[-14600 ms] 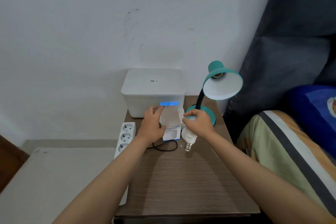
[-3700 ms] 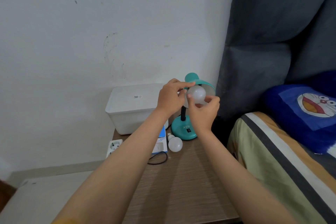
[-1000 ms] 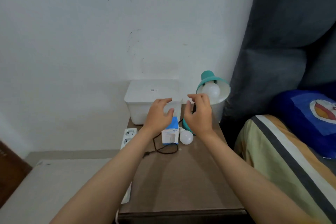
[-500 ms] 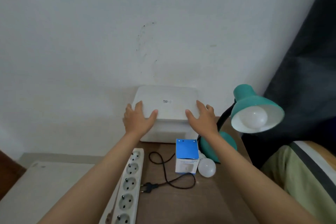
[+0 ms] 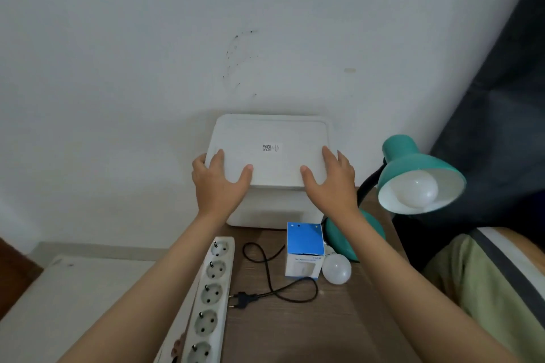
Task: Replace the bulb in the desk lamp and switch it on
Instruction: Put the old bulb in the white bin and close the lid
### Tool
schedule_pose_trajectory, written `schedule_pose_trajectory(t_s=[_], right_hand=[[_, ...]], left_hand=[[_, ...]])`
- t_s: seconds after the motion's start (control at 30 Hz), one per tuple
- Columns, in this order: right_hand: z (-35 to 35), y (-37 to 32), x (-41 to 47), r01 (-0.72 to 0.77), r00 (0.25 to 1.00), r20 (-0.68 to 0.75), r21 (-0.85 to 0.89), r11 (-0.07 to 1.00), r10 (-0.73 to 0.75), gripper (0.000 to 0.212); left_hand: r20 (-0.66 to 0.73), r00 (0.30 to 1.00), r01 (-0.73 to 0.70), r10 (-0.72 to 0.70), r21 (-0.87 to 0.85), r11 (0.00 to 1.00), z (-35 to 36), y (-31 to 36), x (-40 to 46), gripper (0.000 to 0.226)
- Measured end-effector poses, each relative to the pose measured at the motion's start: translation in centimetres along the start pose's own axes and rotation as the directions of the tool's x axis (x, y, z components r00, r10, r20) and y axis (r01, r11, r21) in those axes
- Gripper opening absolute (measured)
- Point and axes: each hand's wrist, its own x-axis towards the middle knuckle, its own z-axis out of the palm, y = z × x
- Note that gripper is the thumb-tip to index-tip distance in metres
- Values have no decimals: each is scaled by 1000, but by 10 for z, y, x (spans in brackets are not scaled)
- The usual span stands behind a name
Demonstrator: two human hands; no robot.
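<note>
The teal desk lamp [image 5: 413, 160] stands at the table's right rear, unlit, with a white bulb [image 5: 415, 188] seated in its shade. A second white bulb [image 5: 336, 269] lies on the table beside a blue and white bulb carton [image 5: 303, 247]. The lamp's black cord ends in a plug [image 5: 241, 300] that lies loose next to a white power strip [image 5: 212, 295]. My left hand [image 5: 218, 186] grips the front left corner of a white lidded box [image 5: 271, 138]. My right hand [image 5: 330, 186] grips its front right corner.
The box stands against the white wall at the back of the wooden table [image 5: 295, 333]. A bed with a striped cover [image 5: 486, 289] borders the table on the right, under a dark curtain [image 5: 501, 97]. A low white surface [image 5: 73, 289] lies to the left.
Both hands have left the lamp and bulb area, moved back to the white box and taken hold of its front corners. My head has leaned in closer over the table.
</note>
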Motion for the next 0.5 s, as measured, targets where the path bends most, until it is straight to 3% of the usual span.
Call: schedule_pose_trajectory(t_s=[0.2,0.4,0.5], right_hand=[[-37,-13,-95,27,999,47,-99,995,-22,66],[-77,29,-230,28,998,62,-201,979,-16,60],[-93,60,-277,-45,999,16,-247,968,51,58]], left_hand=[[1,1000,27,-27,32,999,-56,10,-93,67],[72,991,110,-114,64,992,-78,-6,-237,69],[102,986,122,-129,73,990,-69,-13,-295,66]])
